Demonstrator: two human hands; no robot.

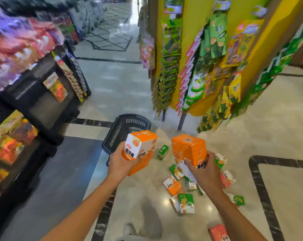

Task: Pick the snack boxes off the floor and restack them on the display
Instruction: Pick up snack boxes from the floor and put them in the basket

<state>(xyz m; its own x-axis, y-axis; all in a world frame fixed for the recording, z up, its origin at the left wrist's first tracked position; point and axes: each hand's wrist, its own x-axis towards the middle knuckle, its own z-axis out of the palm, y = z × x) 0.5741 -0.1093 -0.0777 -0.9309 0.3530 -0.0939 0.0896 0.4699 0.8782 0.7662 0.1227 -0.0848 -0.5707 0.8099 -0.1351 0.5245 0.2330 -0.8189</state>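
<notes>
A pale marble floor [122, 87] with dark inlay lines is stretching down a shop aisle. A yellow display [196, 49] hung with green and yellow snack packets is standing on the right, and a dark shelf unit [48, 105] of blurred packets is filling the left. A black basket [124, 131] is sitting on the floor ahead of the person. The left hand [120, 161] is gripping an orange-and-white box [141, 148] from below, fingers curled around its lower end. The right hand [203, 173] is gripping a second orange box [189, 150], thumb and fingers wrapped around it. Both boxes are being held above the floor, apart from each other. Smaller orange, green and pink boxes [172, 185] are lying scattered on the floor beneath the right hand.
</notes>
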